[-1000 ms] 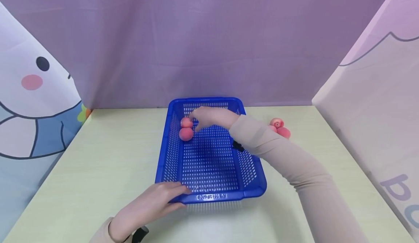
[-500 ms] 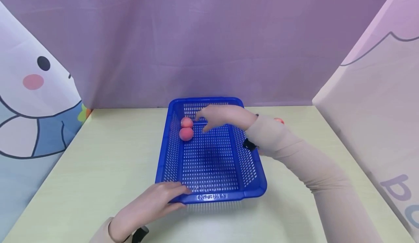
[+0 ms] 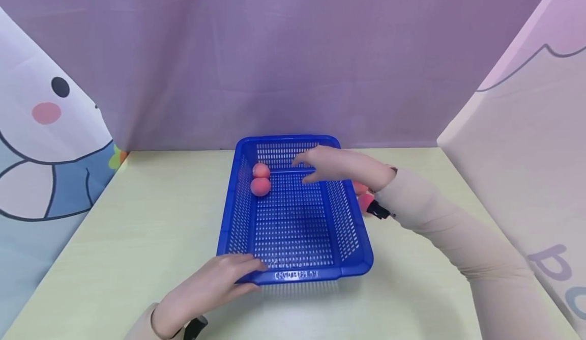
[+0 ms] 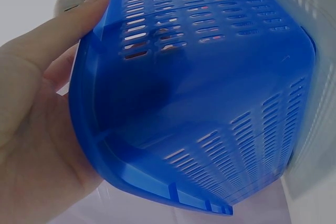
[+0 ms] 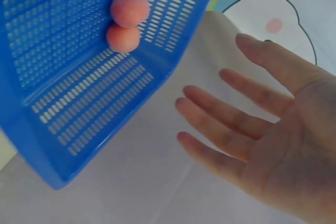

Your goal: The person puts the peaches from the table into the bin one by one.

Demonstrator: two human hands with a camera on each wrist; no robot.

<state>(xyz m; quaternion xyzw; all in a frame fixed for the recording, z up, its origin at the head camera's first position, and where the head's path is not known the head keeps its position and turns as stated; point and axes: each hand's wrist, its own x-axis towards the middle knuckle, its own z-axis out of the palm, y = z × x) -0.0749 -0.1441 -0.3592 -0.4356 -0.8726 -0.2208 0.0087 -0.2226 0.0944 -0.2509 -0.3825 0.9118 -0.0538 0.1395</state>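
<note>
Beyond right hand, far rim of blue basket and, close behind it, far edge of pale table, meeting purple cloth. Under right wrist, right rim of basket. To the left of right fingertips, a gap above basket floor, and then nearer pink fruit and farther pink fruit, touching each other beside left wall. Between left hand and right hand, long stretch of basket floor. To the left of left hand, table surface, reaching as far as printed cloth.

Below right wrist, outside right wall, outer pink fruits, partly covered by wrist and black device; cannot tell exact number. Under left fingers, basket corner hidden in head view. In left wrist view, left hand cut off at border; through basket holes, small pinkish patches, difficult to identify.

Right hand: fingers spread and slightly bent, palm bare; in right wrist view, well apart from both fruits. Left hand: gripping near left corner of basket rim, fingers over the top, thumb lower, on outer side.
</note>
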